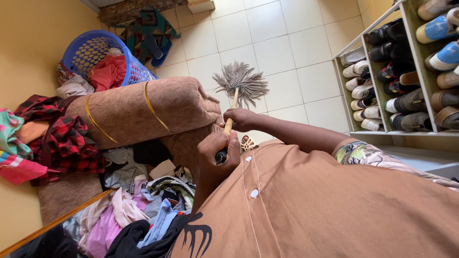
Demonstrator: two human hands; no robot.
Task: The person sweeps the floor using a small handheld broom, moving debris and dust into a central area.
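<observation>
Firmly, both hands' grip closes around the mop handle [231, 114].

Cream tiled floor [287, 43], yellow wall [33, 43], white shoe rack [356, 114] (fully stocked).

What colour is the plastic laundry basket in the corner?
The perforated plastic laundry basket is blue, seen best in the head view, with red clothing inside.

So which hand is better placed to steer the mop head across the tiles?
Probably the right hand: it grips the wooden handle lower down, nearer the grey mop head. The left hand clasps the handle's top end close to the chest, more of a pivot.
</observation>
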